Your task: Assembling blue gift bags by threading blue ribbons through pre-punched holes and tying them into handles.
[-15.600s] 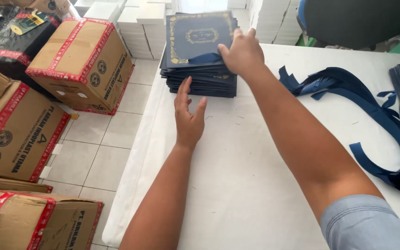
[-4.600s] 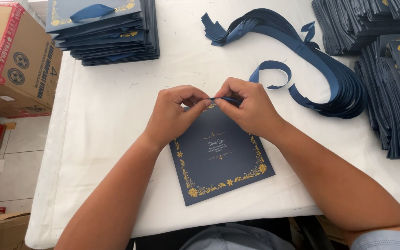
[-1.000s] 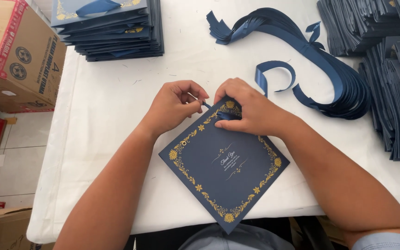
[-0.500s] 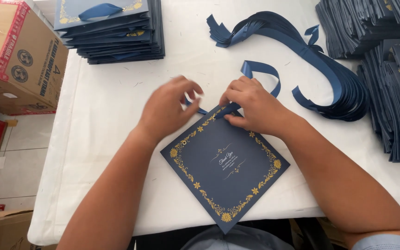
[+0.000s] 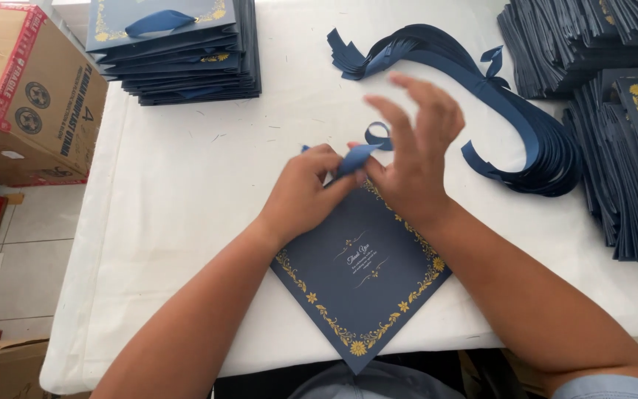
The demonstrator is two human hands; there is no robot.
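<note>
Head view: both hands worked a blue ribbon (image 5: 359, 154) at the top corner of a flat navy paper bag (image 5: 359, 284) on the desk (image 5: 186, 192).
The left hand (image 5: 306, 188) pinched the ribbon, which looked soft and light; the right hand (image 5: 411, 159) was beside it with fingers spread; the bag seemed thin, easily creased, best held at its edge.

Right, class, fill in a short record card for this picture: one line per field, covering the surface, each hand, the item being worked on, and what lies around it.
Surface: white table
Left hand: pinching a blue ribbon at the top corner of the bag
Right hand: thumb at the ribbon, fingers raised and spread, blurred
Item worked on: flat navy paper bag with gold floral border, turned corner-up
Far left: stack of bags with ribbon handles
Centre right: bundle of loose ribbons
Right edge: piles of flat bags
Floor, left: cardboard boxes
</note>
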